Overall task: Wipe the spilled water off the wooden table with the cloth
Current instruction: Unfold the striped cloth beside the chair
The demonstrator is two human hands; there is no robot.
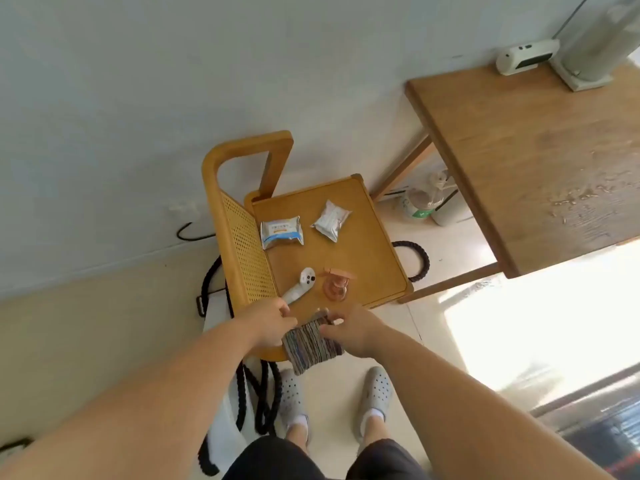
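Note:
A folded striped cloth (311, 344) hangs between both hands over the near edge of a small yellow side table (360, 258). My left hand (273, 323) pinches its left edge and my right hand (353, 332) grips its right side. The wooden table (512, 140) stands to the right, apart from my hands. Spilled water (585, 199) glistens in streaks and droplets on its right part.
On the side table lie two foil packets (282, 232) (330, 220), a white controller (299, 285) and a clear pink cup (335, 287). A white device (526, 57) and a tower appliance (595, 46) stand at the wooden table's far edge. Black rope cables (263, 393) lie near my feet.

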